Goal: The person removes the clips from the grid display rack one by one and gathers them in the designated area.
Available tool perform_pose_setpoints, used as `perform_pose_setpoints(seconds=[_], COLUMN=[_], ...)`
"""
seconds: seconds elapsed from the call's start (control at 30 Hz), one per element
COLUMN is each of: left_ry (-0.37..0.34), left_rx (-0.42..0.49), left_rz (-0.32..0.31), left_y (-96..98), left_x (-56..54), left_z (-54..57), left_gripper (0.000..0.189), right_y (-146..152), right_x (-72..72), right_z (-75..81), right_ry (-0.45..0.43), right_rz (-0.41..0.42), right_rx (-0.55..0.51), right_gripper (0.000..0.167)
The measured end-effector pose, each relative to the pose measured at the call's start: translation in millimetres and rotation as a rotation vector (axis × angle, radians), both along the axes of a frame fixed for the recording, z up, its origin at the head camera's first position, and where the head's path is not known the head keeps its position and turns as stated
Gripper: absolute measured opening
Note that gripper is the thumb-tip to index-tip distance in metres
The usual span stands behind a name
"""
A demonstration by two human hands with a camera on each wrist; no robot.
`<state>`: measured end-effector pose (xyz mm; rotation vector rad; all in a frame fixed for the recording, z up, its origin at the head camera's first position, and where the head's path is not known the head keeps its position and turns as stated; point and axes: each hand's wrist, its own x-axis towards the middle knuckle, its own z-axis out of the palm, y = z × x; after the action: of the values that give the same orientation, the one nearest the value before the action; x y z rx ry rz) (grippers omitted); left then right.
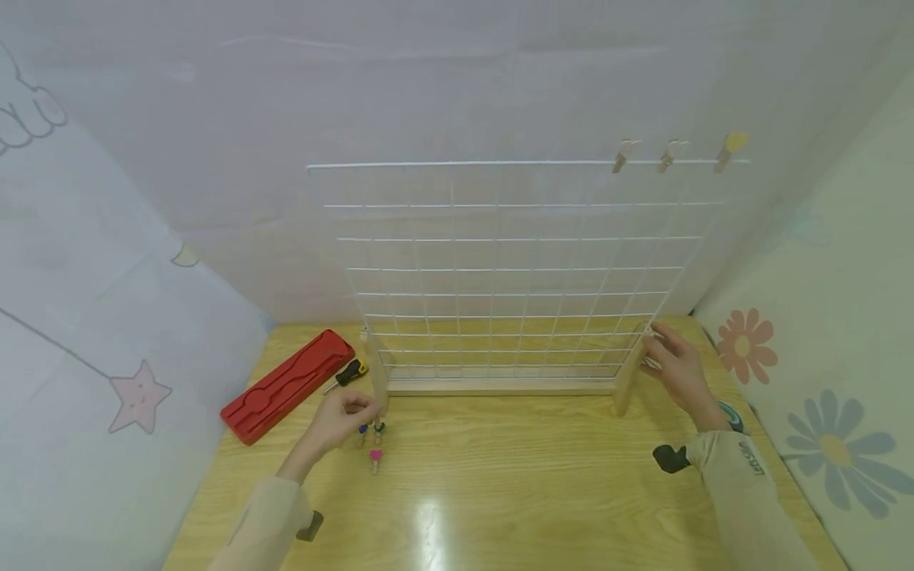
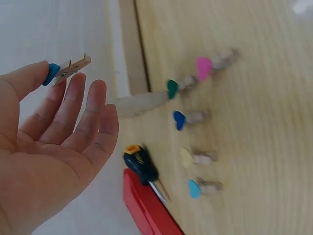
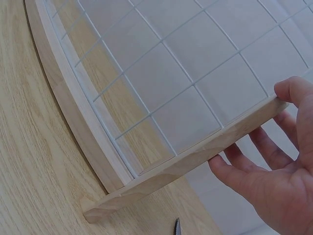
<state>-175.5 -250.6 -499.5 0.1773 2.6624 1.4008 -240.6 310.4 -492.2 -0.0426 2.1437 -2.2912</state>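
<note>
My left hand point(image 1: 336, 420) pinches a small wooden clothespin with a blue heart point(image 2: 53, 73) between thumb and fingertip, beside the left foot of a wooden stand. On the table under it lie several more heart clothespins: pink point(image 2: 204, 68), green point(image 2: 172, 89), dark blue point(image 2: 179, 120), cream point(image 2: 187, 157) and light blue point(image 2: 194, 188). A white wire grid point(image 1: 493, 270) rises from the stand. At the other end, my right hand point(image 1: 678, 369) grips the upper end of the stand's wooden side post point(image 3: 195, 154), thumb on one face and fingers under the other.
Along the grid's top wire, toward the right, sit two pale clothespins point(image 1: 667, 158) and a yellow-heart one point(image 1: 730, 149). At left, a red tray point(image 1: 289, 385) lies beside a black-and-yellow screwdriver point(image 1: 350, 372). A teal object point(image 1: 731, 415) lies by my right wrist.
</note>
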Motion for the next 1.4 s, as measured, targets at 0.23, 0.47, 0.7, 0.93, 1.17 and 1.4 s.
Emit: perform_pose_setpoints(seconds=[0.23,0.47,0.7,0.93,1.17,1.4], left_ry=[-0.048,-0.102,-0.140,-0.154,-0.105,-0.116], left_rx=[-0.046,-0.096,-0.145,-0.211,-0.235,-0.236], left_rz=[0.005,0.040,0.027,0.064,0.061,0.102], left_y=[-19.8,-30.1,-35.7,-36.7,-37.5,-36.9], left_x=[11.4,18.1,21.9,27.2,26.6,25.8], left_z=[-21.6,-38.5,-65.5,-79.4,-86.1,-87.8], left_gripper=[0.025,0.021,0.020,0.016,0.015,0.014], right_y=[-1.5,-2.1,-1.9,-1.7,-0.9,-1.2], right_x=[0.6,1.8,2.0,0.0,1.4,1.5], right_z=[1.3,3.8,4.2,2.2,2.4,2.8], right_ry=[0.011,0.012,-0.017,-0.014,-0.018,-0.008], right_rz=[0.005,0.008,0.001,0.006,0.009,0.010], right_rx=[0.000,0.001,0.013,-0.010,0.013,0.000], right_gripper=[0.065,0.066,0.069,0.068,0.069,0.070])
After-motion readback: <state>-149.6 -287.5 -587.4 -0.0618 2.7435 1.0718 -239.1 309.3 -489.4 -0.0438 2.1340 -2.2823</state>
